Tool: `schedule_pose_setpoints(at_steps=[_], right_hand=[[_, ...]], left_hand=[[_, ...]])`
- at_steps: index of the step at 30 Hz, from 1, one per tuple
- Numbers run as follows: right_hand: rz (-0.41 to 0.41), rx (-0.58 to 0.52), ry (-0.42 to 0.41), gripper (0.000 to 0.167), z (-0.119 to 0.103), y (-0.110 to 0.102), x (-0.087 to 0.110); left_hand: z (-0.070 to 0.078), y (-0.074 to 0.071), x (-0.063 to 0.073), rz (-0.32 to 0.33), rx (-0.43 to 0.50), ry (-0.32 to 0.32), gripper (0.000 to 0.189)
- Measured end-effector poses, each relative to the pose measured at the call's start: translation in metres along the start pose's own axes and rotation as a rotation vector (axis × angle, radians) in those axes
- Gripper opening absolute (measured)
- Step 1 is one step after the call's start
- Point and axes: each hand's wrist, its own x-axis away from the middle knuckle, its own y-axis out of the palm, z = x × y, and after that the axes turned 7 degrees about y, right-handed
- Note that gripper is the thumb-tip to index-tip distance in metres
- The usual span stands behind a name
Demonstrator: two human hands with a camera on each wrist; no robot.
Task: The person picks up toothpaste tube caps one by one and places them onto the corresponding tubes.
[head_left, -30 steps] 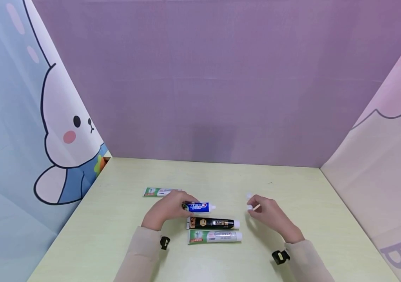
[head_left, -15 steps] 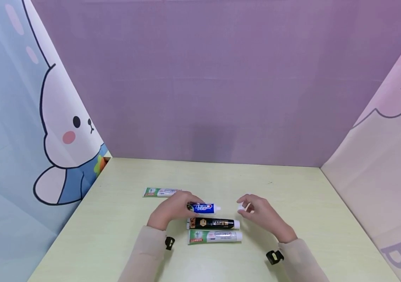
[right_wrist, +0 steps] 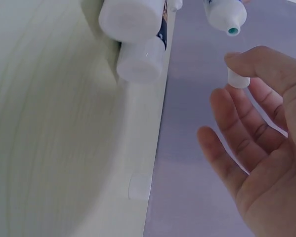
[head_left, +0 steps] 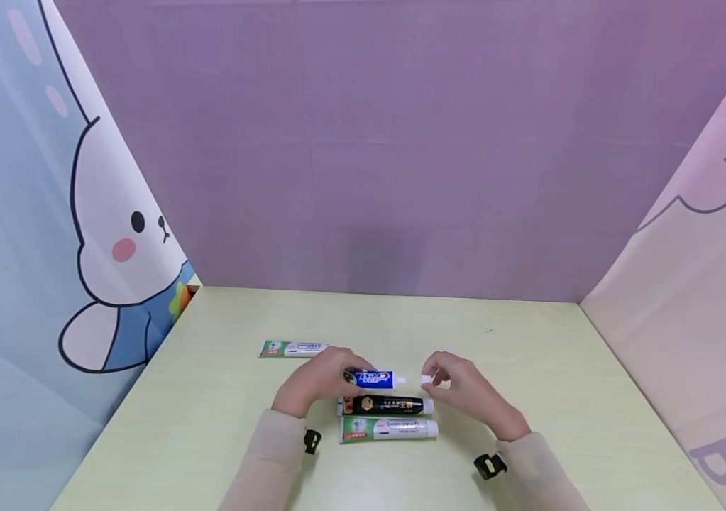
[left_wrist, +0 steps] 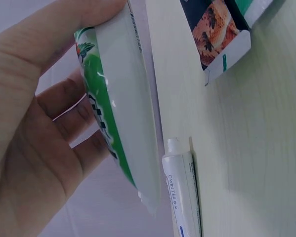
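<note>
My left hand [head_left: 324,377] grips a blue toothpaste tube [head_left: 375,380] off the table, its bare nozzle pointing right. In the right wrist view that tube's nozzle [right_wrist: 232,30] shows green paste inside. Between thumb and fingertips, my right hand [head_left: 465,387] pinches a small white cap [right_wrist: 238,79]. A short gap separates cap and nozzle. Just nearer the body lie a black toothpaste tube [head_left: 385,405] and a green-and-white toothpaste tube [head_left: 389,429], both with white caps on their right ends.
Behind my left hand lies another green-and-white tube [head_left: 292,348], its uncapped neck [left_wrist: 173,145] showing in the left wrist view. A second white cap [right_wrist: 140,186] rests on the pale table [head_left: 516,341]. A purple cloth [head_left: 388,142] hangs at the back, with printed cloths at both sides.
The right hand has moved left with the cap, toward the nozzle. The left hand has shifted slightly right with the blue tube. The tubes on the table stay put.
</note>
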Motion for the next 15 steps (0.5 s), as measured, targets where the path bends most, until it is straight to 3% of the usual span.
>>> schedule_pose_setpoints(at_steps=[15], right_hand=[[0.010,0.020,-0.055,0.018,-0.009,0.012,-0.002]], left_hand=[[0.004,0.005,-0.004,0.003,-0.010,0.028,0.034]])
